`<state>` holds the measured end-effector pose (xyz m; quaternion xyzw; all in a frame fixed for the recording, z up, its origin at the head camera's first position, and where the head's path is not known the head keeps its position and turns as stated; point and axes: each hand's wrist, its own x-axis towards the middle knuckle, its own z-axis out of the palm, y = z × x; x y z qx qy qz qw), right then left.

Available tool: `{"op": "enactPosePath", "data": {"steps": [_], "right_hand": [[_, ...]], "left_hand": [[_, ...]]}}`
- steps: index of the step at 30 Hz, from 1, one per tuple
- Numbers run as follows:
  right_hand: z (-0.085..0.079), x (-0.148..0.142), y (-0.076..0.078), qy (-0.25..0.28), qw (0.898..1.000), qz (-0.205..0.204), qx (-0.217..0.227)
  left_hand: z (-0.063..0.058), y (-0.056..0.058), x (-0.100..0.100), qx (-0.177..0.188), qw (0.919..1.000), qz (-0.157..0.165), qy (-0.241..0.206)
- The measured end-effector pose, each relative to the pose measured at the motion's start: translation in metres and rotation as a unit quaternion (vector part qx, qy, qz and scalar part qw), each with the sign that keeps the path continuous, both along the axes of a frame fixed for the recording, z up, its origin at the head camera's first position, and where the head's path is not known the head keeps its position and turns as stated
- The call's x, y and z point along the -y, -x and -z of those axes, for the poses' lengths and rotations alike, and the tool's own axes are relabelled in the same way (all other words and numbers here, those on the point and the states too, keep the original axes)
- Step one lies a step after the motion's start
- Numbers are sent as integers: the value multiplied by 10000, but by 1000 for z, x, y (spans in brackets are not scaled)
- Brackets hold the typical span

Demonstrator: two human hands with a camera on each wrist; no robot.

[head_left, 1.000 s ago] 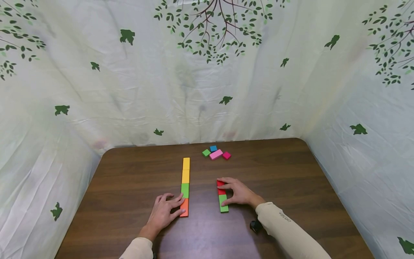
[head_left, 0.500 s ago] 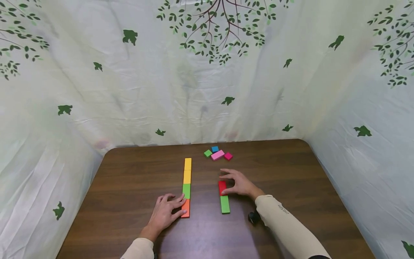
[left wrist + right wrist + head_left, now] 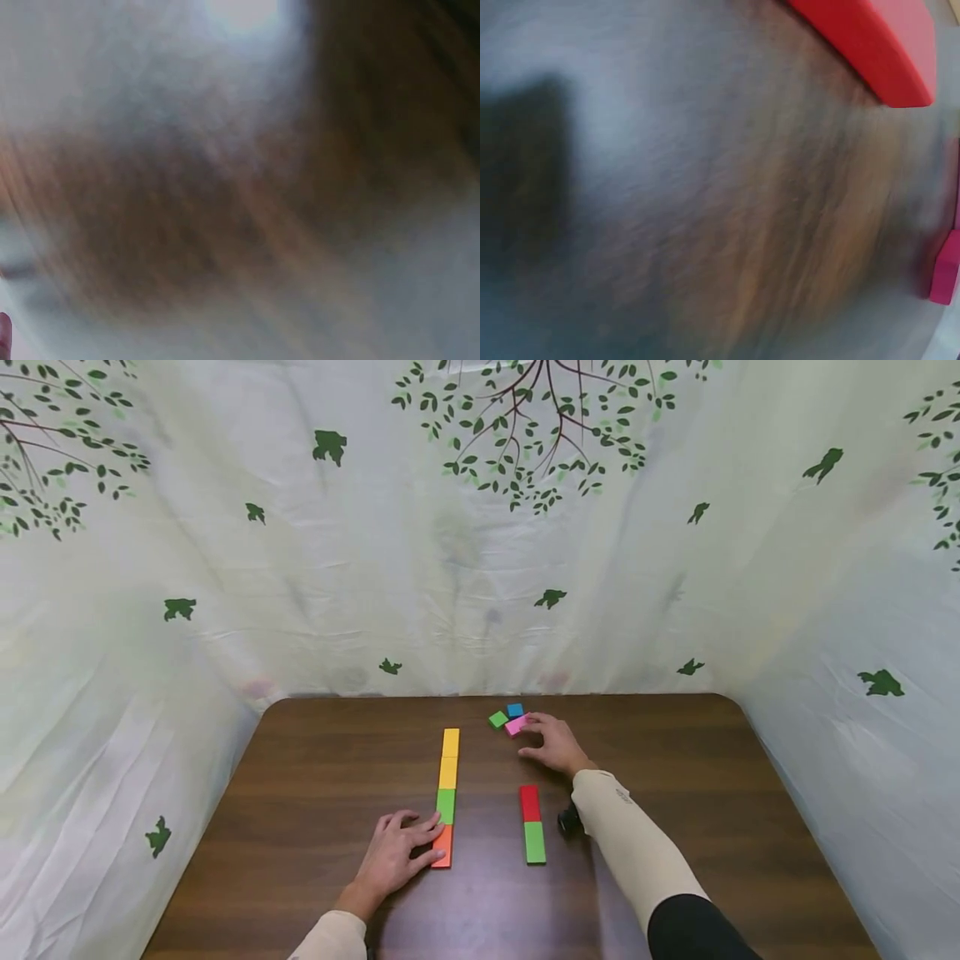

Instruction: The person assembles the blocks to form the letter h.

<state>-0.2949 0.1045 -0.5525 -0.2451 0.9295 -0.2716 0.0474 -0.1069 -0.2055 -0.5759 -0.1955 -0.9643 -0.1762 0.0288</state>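
My left hand rests its fingertips along the orange block and the lower part of the green block, the near end of a straight row with two yellow blocks beyond. My right hand, thumb and fingers spread apart, reaches over the right side of a small far group. In that group lie a pink block, a blue block and a green block. The magenta block shows at the right wrist view's edge; in the head view the hand hides it.
A shorter row on the right has a red block and a green block end to end. The brown wooden table meets a white leaf-printed cloth at the back. A black device hangs beneath the right wrist.
My right hand has left the red and green row and moved away from me to the far group, now covering the magenta block. The left hand stays on its row.
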Motion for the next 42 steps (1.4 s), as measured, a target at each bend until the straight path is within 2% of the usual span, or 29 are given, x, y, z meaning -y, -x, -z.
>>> {"op": "enactPosePath", "data": {"steps": [8,21,31,38,42], "right_hand": [[2,10,12,-465,9981,-247,-307],[5,8,8,-740,9949,-445,-525],[8,4,-7,-559,9914,-718,-946],[10,4,-17,-328,9917,-773,-974],[12,3,-21,-138,9944,-693,-785]], "left_hand": [[0,0,1,-58,10000,46,2],[2,2,0,-66,10000,56,-24],[3,1,-1,-90,9999,31,-74],[3,1,-1,-35,9999,-29,-102],[3,1,-2,-123,9998,21,-142]]}}
